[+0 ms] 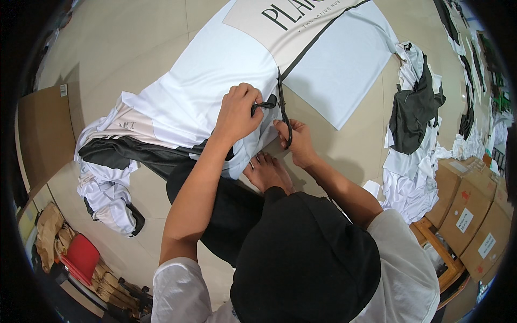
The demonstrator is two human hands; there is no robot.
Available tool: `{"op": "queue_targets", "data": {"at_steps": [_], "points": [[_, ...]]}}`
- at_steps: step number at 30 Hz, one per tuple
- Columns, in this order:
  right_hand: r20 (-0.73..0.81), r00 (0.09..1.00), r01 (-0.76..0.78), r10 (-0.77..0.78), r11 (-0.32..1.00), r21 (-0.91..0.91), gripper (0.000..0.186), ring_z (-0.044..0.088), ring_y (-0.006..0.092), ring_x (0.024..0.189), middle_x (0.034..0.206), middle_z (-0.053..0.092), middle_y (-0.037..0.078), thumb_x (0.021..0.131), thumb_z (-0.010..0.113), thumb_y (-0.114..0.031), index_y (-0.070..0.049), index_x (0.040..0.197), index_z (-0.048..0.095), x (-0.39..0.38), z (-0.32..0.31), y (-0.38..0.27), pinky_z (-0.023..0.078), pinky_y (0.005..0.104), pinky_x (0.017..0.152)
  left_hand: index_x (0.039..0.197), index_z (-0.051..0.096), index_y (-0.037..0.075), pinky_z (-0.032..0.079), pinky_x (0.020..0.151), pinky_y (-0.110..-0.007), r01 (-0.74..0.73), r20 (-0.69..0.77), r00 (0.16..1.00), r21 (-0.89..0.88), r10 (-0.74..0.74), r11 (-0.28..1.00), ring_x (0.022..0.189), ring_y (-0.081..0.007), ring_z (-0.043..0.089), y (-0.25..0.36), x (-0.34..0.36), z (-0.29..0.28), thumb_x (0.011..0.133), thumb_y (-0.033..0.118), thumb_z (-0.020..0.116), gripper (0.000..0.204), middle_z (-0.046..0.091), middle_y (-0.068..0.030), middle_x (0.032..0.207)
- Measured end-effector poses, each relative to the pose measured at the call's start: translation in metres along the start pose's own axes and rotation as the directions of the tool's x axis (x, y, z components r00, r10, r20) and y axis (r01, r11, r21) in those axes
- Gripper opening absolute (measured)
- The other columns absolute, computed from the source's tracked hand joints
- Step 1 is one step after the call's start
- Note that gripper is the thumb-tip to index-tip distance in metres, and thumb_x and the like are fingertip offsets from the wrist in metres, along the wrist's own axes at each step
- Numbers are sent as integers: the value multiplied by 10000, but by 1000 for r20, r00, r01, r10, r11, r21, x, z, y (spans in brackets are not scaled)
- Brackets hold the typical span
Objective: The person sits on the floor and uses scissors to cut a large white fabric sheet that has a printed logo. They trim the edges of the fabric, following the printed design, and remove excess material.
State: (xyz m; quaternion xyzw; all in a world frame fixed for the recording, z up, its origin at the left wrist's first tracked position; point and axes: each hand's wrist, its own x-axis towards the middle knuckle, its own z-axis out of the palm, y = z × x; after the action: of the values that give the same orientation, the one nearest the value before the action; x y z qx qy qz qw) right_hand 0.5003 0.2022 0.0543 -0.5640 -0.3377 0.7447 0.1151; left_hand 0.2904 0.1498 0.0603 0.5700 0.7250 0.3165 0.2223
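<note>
A person is sitting low and working on a big white cloth that is lying spread over the floor. The right hand is closing around the handle of the dark scissors. The blades are pointing up and away, toward the lower end of a thin black strip that is running along the cloth. I cannot tell if the blades are a little apart. The left hand is pinching a dark curl between thumb and finger, just beside the scissors. It is looking like the end of the strip, but I cannot be sure.

The person seems to be cutting along the black strip, maybe to take it off. The bit being cut is sitting right in front of both hands, and a bare foot is resting just below them.

For the next move, I am thinking the left hand should be pulling the curl gently tight, and the right hand should be snipping onward along the strip. The blades should be staying close to the black edge, because loose folds could be slipping in and getting cut too.
</note>
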Motion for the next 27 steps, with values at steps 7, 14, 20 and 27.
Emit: {"op": "queue_targets", "data": {"at_steps": [7, 14, 20, 27], "points": [[19, 1000, 4, -4, 1000, -31, 318, 503, 91, 534, 665, 574, -15, 938, 851, -284, -78, 856, 623, 2, -8, 0, 372, 265, 512, 1031, 664, 93, 498, 897, -481, 7, 17, 1000, 2, -7, 1000, 1058, -380, 608, -1, 1, -1, 806, 64, 748, 242, 631, -114, 1099], [111, 993, 38, -29, 996, -79, 338, 515, 95, 562, 674, 569, -16, 950, 820, -355, -84, 829, 658, 8, -13, -23, 392, 273, 545, 1014, 683, 94, 485, 930, -473, 24, 9, 1000, 17, -24, 1000, 1098, -347, 601, -1, 0, -3, 792, 80, 769, 239, 633, -95, 1097], [146, 988, 54, -44, 996, -67, 342, 519, 103, 569, 655, 550, -11, 950, 802, -366, -88, 811, 660, 19, -12, -33, 380, 276, 549, 1017, 682, 99, 482, 933, -471, 17, 4, 1000, 5, -17, 1000, 1113, -345, 601, -1, 1, -3, 789, 77, 782, 250, 636, -89, 1111], [158, 987, 36, -25, 997, -68, 337, 484, 98, 566, 651, 533, -23, 952, 804, -346, -112, 786, 628, 23, -11, -42, 343, 283, 551, 1018, 667, 96, 489, 925, -481, 9, -3, 1000, -2, -9, 1000, 1107, -368, 605, -1, 0, -3, 793, 66, 770, 250, 636, -102, 1118]]}}
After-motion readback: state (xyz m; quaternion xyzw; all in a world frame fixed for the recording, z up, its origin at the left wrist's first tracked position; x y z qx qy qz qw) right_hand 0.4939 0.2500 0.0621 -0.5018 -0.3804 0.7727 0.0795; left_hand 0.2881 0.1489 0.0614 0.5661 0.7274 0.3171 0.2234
